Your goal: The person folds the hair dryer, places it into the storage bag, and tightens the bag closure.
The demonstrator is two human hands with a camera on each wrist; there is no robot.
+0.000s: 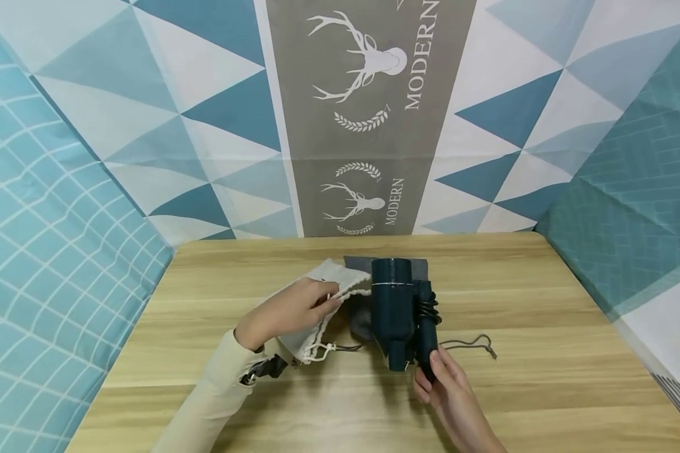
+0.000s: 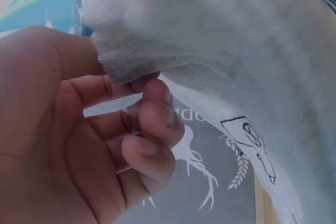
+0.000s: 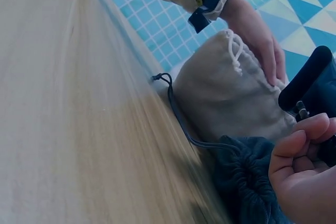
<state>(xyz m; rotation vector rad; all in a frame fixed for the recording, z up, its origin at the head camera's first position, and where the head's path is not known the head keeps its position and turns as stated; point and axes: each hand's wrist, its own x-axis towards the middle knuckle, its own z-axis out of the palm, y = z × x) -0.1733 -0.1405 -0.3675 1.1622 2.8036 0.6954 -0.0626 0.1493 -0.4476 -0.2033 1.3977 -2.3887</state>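
Observation:
My left hand (image 1: 294, 309) pinches the mouth edge of an off-white drawstring bag (image 1: 330, 272) that lies left of centre on the table. In the left wrist view the cloth (image 2: 210, 30) rises from between thumb and fingers, with a black line drawing on it. My right hand (image 1: 452, 393) grips the handle end of a dark teal hair dryer (image 1: 392, 308), its black cord (image 1: 429, 309) wound round the handle. The dryer is held over a dark grey drawstring bag (image 1: 361, 324), hiding much of it. From the right wrist, this bag's gathered mouth (image 3: 251, 177) shows beside the white bag.
Dark drawstrings (image 1: 470, 343) of the grey bag trail over the wooden table (image 1: 215, 352) on both sides. White knotted cords (image 1: 320, 351) hang from the pale bag. Patterned cloth walls (image 1: 221, 126) stand along the back and sides.

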